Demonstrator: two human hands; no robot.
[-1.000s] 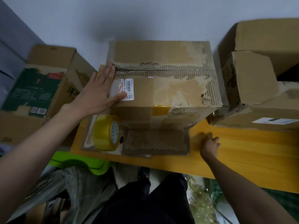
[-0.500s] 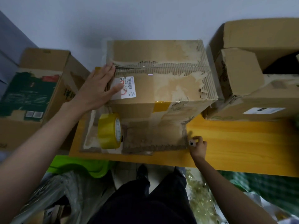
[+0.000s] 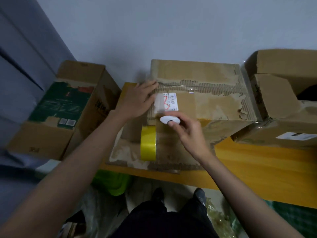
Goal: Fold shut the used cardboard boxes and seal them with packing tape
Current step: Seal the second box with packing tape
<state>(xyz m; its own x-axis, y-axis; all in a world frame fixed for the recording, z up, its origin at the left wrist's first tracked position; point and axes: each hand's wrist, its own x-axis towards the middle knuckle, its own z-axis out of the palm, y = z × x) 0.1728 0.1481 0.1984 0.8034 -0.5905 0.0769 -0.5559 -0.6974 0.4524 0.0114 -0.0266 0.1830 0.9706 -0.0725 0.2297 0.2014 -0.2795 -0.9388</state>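
The cardboard box (image 3: 197, 98) sits at the centre of the frame on a yellow wooden table (image 3: 267, 170), its top flaps folded down and their torn, corrugated edges meeting along a seam near the back. A white shipping label (image 3: 169, 102) is stuck on the top toward the left. The left hand (image 3: 137, 98) lies flat on the box's upper-left corner, fingers straight and pressing the flap down. The right hand (image 3: 187, 129) hovers at the box's near edge, fingers curled round a small white object (image 3: 169, 119) — what it is cannot be told. Below the left hand, a roll of yellow packing tape (image 3: 148, 143) stands on edge on a flat flap (image 3: 164, 158) lying on the table. At the right of the frame stands an open box (image 3: 283, 107); at the left, lower down, a green-printed box (image 3: 68, 107).
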